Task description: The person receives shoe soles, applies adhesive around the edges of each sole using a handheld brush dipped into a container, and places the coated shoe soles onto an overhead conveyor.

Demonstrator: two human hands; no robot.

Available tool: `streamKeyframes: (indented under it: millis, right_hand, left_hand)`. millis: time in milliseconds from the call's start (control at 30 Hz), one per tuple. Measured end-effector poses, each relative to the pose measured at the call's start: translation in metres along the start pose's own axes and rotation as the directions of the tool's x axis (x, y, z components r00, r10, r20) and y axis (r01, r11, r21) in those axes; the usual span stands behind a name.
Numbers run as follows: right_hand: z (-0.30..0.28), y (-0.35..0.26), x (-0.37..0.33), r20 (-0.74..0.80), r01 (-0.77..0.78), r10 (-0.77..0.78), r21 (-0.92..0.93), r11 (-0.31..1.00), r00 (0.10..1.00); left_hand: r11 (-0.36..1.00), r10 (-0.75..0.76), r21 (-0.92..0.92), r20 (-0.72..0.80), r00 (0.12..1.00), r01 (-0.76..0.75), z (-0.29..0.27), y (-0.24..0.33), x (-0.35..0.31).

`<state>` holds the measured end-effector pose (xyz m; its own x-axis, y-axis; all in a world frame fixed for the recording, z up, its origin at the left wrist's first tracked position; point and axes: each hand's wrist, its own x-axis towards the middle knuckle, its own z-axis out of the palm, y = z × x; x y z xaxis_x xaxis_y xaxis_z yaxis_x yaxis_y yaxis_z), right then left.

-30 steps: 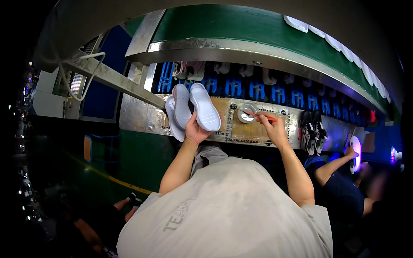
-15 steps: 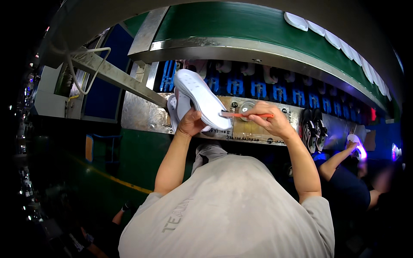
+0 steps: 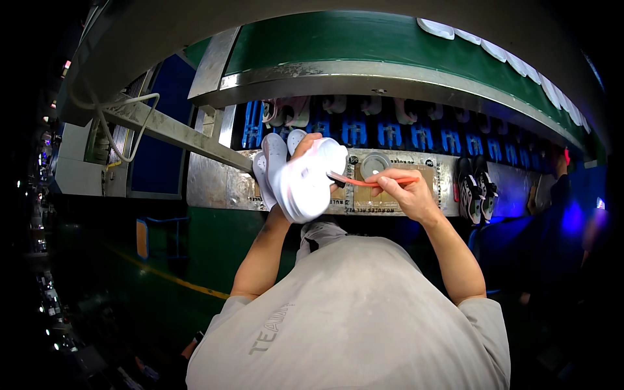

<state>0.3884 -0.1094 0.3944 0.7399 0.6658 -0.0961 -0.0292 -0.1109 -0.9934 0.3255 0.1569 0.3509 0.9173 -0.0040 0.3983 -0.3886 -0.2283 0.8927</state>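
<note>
My left hand (image 3: 305,145) is wrapped round a white shoe sole (image 3: 300,195), blurred by motion, above the left part of the bench. Its fingers show at the sole's far edge, and the sole hides the rest of the hand. In my right hand (image 3: 413,200) is a brush (image 3: 377,183) with an orange-red handle, pinched between thumb and fingers. The brush's dark tip meets the sole's right side. Just beyond the brush stands a round metal pot (image 3: 375,164). Other white soles (image 3: 261,177) lie on the bench behind the held one.
A metal-edged bench (image 3: 231,182) runs before me, with cardboard (image 3: 416,179) on it. Black-and-white shoes (image 3: 473,195) stand to the right. Beyond are blue racks (image 3: 354,132) and a green conveyor (image 3: 325,39) carrying white soles (image 3: 494,49). A metal bar (image 3: 175,133) slants across the left.
The sole in my left hand has been turned round and lowered, its broad end now nearer me. The brush has shifted slightly and still meets the sole. A co-worker's glowing sole has left view.
</note>
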Motion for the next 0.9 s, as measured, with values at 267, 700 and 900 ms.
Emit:
streamKeyframes:
  millis: [267, 700, 900]
  right_hand:
    - [0.019, -0.03, -0.027, -0.034, 0.167, -0.17, -0.065, 0.984, 0.985]
    - [0.046, -0.051, -0.028, -0.181, 0.015, 0.071, 0.435, 0.9, 0.981]
    - [0.027, -0.026, -0.005, -0.236, 0.015, 0.173, 0.629, 0.777, 0.956]
  left_hand:
    - [0.864, 0.405, 0.343, -0.035, 0.914, -0.37, 0.0, -0.032, 0.018]
    - [0.765, 0.43, 0.551, -0.051, 0.901, -0.333, 0.007, -0.049, 0.005]
    - [0.748, 0.343, 0.622, -0.065, 0.937, -0.231, 0.003, -0.038, -0.007]
